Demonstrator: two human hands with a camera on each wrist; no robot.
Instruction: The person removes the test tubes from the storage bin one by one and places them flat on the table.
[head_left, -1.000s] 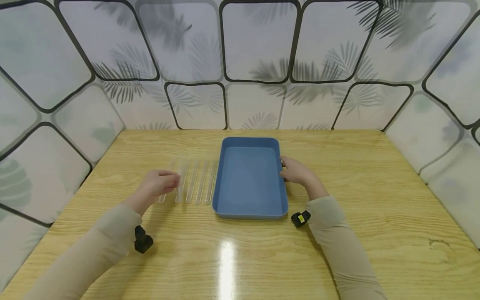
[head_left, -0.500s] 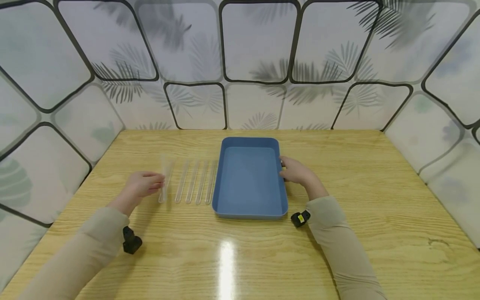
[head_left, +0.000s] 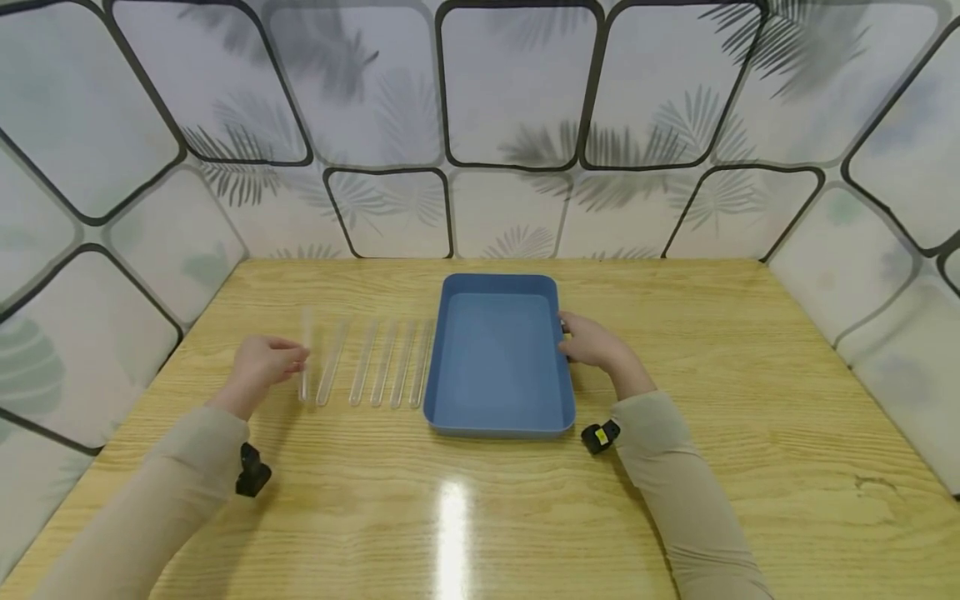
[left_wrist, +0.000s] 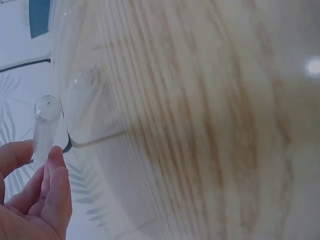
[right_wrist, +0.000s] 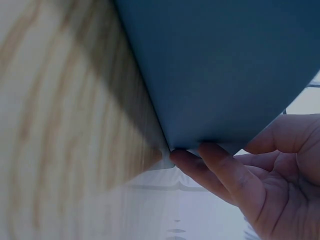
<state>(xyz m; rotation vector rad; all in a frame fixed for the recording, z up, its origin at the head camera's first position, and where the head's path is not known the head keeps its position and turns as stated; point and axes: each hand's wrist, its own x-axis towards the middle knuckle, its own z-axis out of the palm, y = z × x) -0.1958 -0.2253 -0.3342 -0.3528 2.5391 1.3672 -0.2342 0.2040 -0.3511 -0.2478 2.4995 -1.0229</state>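
Observation:
My left hand (head_left: 258,367) pinches a clear test tube (head_left: 304,396) between thumb and fingertips, at the left end of a row of tubes. In the left wrist view the held test tube (left_wrist: 47,110) points its rounded end at the camera. Just right of it lies a slanted test tube (head_left: 330,371), with several more test tubes (head_left: 383,367) between it and the tray. The blue tray (head_left: 498,358) shows a bare floor. My right hand (head_left: 597,340) touches the tray's right side; in the right wrist view its fingertips (right_wrist: 212,152) press the outer wall, the thumb near the rim.
The wooden table (head_left: 457,517) reflects a bright light in front of the tray. A patterned backdrop (head_left: 510,208) encloses the table at the back and both sides. Small black wrist cameras (head_left: 252,471) hang below the sleeves.
My left hand has moved left. It has let go of one test tube, then another left of that one's place, and now holds one at the row's far left. The right hand stays at the tray.

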